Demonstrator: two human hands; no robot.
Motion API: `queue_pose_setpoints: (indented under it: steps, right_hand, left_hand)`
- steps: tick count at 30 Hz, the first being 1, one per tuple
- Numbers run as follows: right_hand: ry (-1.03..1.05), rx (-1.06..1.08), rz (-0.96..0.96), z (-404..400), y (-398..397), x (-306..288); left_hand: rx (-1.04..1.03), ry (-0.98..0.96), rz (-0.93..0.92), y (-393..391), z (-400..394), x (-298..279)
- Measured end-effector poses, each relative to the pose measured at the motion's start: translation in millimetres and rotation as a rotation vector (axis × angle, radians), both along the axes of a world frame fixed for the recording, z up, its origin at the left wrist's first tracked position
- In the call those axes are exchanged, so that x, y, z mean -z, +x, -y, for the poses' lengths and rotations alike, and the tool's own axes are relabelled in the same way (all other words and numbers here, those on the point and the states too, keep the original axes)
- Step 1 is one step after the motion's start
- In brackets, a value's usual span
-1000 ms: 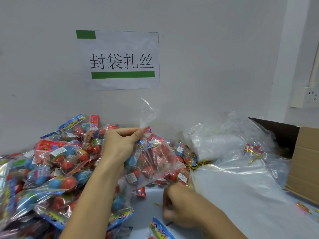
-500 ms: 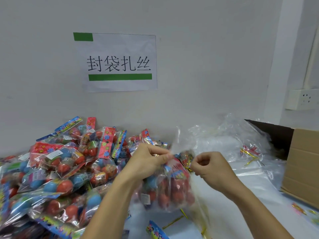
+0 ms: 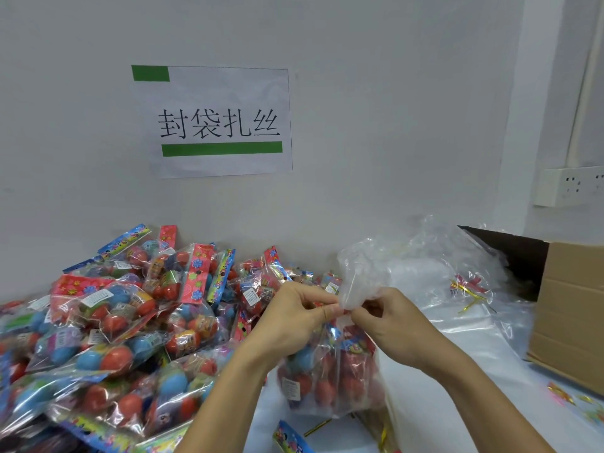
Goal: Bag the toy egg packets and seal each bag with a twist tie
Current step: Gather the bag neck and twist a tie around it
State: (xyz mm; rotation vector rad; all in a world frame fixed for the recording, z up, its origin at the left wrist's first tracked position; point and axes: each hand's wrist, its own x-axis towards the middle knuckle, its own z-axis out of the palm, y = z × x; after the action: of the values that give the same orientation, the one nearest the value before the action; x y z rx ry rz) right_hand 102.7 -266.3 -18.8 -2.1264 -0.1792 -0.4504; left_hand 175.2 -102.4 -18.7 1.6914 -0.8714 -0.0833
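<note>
Toy egg packets (image 3: 108,325), clear crinkly sleeves of red and blue plastic eggs with bright printed header cards, lie heaped on the left of the white table (image 3: 464,397), piled against the wall. Right of the heap lies a loose stack of empty clear bags (image 3: 457,282), and a few gold twist ties (image 3: 470,297) rest on it. An open cardboard box (image 3: 572,308) stands at the right edge, with a wall socket (image 3: 568,186) above it. A paper sign (image 3: 215,122) with green bars and black characters is stuck to the wall.

In front, between heap and stack, a filled bag (image 3: 330,377) holding several packets stands on the table, its gathered neck hidden behind the fingers and its free top flaring up as a cloudy plastic ruffle. The left hand (image 3: 291,322) comes in from below, thumb and forefinger pinching the neck from the left. The right hand (image 3: 389,322) meets it from the other side, fingers curled and pinching the same neck, the fingertips of both hands touching. Whether a tie is already round the neck cannot be told.
</note>
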Motion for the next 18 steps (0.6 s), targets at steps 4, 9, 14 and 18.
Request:
queue_pose_setpoints:
  steps: [4,9,14,18]
  right_hand:
    - [-0.017,-0.005,-0.017,2.0,-0.2,0.8]
    - [-0.033,0.020,-0.055,1.6,2.6,5.5]
    - [-0.043,-0.017,-0.112,-0.4,2.7,8.1]
    - [-0.039,-0.049,-0.106,-1.3,2.0,8.1]
  left_hand:
    - [-0.052,0.014,-0.014,0.2,2.5,2.0]
    - [-0.160,0.024,-0.022,1.2,7.5,6.2]
    - [-0.146,-0.046,-0.120,0.3,8.8,9.7]
    - [-0.078,0.003,-0.108,1.9,5.4,9.4]
